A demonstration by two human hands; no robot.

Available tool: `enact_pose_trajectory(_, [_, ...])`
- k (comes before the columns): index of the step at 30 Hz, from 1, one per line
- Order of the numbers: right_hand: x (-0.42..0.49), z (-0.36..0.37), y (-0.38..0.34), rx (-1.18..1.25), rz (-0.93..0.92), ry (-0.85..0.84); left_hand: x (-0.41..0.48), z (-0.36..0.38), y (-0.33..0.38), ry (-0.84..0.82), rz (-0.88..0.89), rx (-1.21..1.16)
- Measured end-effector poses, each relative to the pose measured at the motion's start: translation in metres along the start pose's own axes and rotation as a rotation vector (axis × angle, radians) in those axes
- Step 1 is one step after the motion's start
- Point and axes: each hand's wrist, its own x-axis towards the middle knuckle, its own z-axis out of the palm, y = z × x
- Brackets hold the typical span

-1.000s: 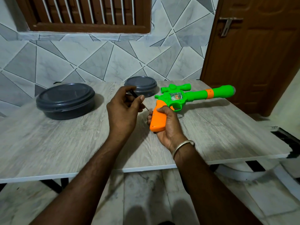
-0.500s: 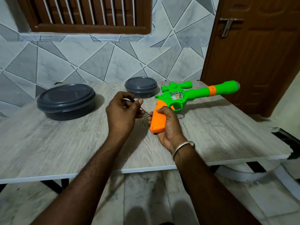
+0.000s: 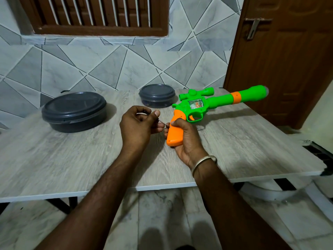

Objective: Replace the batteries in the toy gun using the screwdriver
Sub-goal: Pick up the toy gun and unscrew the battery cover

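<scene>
The toy gun [image 3: 198, 105] is held steady in the right grip [image 3: 186, 141]. The screwdriver [image 3: 162, 122] is pinched in the left grip [image 3: 138, 127], tip at the gun's handle.

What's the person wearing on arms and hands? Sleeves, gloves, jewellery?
No gloves, no sleeves in view; both forearms bare. A thin, plain silver-coloured bangle sits at the wrist of the right hand. The left hand has no band or watch; no rings visible.
</scene>
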Motion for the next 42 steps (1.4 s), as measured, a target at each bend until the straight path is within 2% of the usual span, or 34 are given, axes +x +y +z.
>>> enact_pose_trajectory(12, [0.0,-0.001,0.0,-0.014,-0.03,0.024,0.004,-0.003,-0.002,0.038,0.041,0.068])
enact_pose_trajectory(18, [0.001,0.0,0.002,-0.046,-0.045,0.025,0.006,-0.007,-0.004,0.02,-0.003,0.161])
enact_pose_trajectory(26, [-0.002,0.0,0.002,0.01,-0.051,0.026,0.022,-0.014,-0.011,-0.001,0.063,0.645])
enact_pose_trajectory(33, [-0.003,-0.001,0.0,0.017,-0.039,0.021,0.045,0.0,-0.011,-0.151,0.104,1.017])
enact_pose_trajectory(38, [-0.001,0.0,0.001,0.065,-0.01,0.026,0.051,0.003,-0.019,-0.224,0.056,1.132])
enact_pose_trajectory(42, [0.0,-0.001,0.001,0.053,0.002,0.035,0.054,-0.002,-0.028,-0.231,0.033,1.099])
